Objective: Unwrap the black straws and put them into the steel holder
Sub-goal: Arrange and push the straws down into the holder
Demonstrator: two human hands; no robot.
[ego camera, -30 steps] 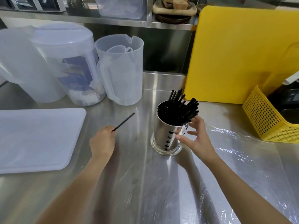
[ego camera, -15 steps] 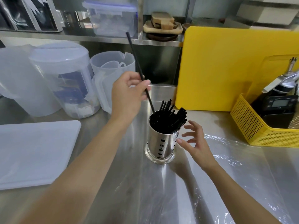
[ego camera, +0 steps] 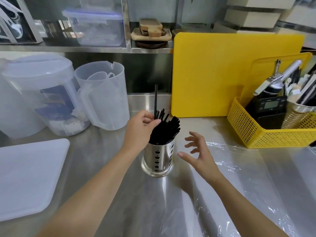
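Note:
A steel holder (ego camera: 158, 159) with small cut-out holes stands upright on the steel counter, packed with several black straws (ego camera: 166, 130). My left hand (ego camera: 140, 129) is at the holder's left rim, fingers pinched on one black straw (ego camera: 156, 98) that stands nearly upright, its lower end down among the others. My right hand (ego camera: 199, 153) hovers just right of the holder with fingers spread, holding nothing and not touching the holder.
Clear plastic wrap (ego camera: 248, 177) lies on the counter at the right. A yellow basket (ego camera: 266, 134) with tools stands far right, a yellow cutting board (ego camera: 222, 74) behind. Translucent jugs (ego camera: 102, 96) and a white tray (ego camera: 29, 177) sit at the left.
My left hand lifted a single straw off the counter, carried it over the holder and lowered it in. My right hand let go of the holder and drew slightly away.

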